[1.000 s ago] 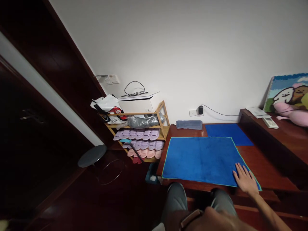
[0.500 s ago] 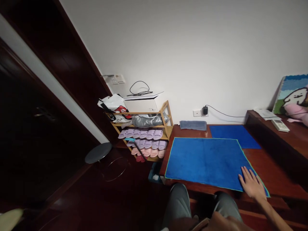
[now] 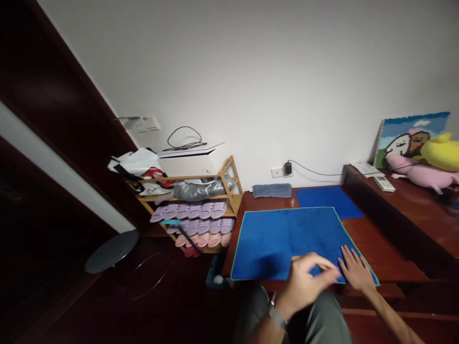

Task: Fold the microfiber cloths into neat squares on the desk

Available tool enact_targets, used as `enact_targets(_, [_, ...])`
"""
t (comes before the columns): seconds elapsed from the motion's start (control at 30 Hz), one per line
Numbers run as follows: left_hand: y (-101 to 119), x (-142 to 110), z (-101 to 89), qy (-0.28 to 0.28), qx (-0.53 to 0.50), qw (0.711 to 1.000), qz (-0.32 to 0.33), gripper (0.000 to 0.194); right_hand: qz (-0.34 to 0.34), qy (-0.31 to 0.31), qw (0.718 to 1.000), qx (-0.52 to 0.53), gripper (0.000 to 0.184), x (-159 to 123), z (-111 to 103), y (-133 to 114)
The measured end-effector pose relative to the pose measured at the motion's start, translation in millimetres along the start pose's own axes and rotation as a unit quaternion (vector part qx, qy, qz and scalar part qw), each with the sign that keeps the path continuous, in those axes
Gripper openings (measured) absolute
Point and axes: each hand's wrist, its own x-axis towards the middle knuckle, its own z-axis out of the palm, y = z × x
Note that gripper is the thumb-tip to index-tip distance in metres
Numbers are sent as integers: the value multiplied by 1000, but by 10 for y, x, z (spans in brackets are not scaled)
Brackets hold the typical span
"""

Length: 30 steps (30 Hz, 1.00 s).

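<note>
A blue cloth (image 3: 283, 234) with a bright green edge lies spread flat on the dark red-brown wooden bench. On its right near corner rests my right hand (image 3: 357, 273), palm down with the fingers stretched out. My left hand (image 3: 308, 282), with a band at the wrist, is over the near edge of the cloth. Its thumb and fingertips meet in a pinch pointing toward my right hand, and I cannot make out anything between them. Behind lies a second, darker blue cloth (image 3: 328, 200), partly overlapped by the first. A folded grey-blue towel (image 3: 272, 190) sits against the wall.
To the left stands a wooden rack (image 3: 234, 203) with purple and pink slippers, a white box (image 3: 190, 163) and a bag (image 3: 138, 165). A round stool (image 3: 111, 251) is farther left. The raised ledge at right holds a remote (image 3: 384, 184) and a pink plush toy (image 3: 423, 174).
My left hand has come up from my lap to over the cloth's near edge, its fingers now pinched. The view has turned right; my right hand stays flat on the cloth.
</note>
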Motion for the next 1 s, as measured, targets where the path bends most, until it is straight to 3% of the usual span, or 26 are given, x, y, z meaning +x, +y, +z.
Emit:
enact_targets(0.1, [-914,206,-347,66,64,992,-87,35,3,-21,1000,14,76,110,-26,51])
enact_targets(0.2, [-1817,249,-878,50,247,962,-105,36,-13,6,999,49,76,303,-82,35])
enact_targets(0.3, [-2404,344,-1291,52,375,919,-108,39,-49,49,994,87,72,604,-136,-183])
enact_targets(0.37, [-2626,510,-1385,45,400,910,-100,40,-75,51,990,105,67,873,-162,-468])
enact_targets(0.43, [-2786,754,-1327,22,420,904,-75,41,-110,32,987,117,63,1191,-173,-834])
enact_targets(0.6, [-3199,1499,-834,-44,460,887,-9,45,-200,-15,971,127,62,2008,6,-1718])
enact_targets(0.7, [-3472,1845,-607,-71,462,884,5,49,-214,-17,971,109,62,2334,267,-1977])
enact_targets(0.77, [-3629,1950,-608,-71,470,880,-2,50,-216,-7,972,96,61,2456,432,-1983])
enact_targets(0.83, [-3754,1939,-772,-60,487,871,-20,52,-213,1,973,90,62,2518,538,-1848])
enact_targets(0.9, [-3856,1836,-1086,-45,510,858,-45,55,-200,1,976,84,64,2549,567,-1574])
enact_targets(1.0, [-4001,1601,-1693,-22,549,830,-99,58,-141,-18,988,58,68,2591,513,-955])
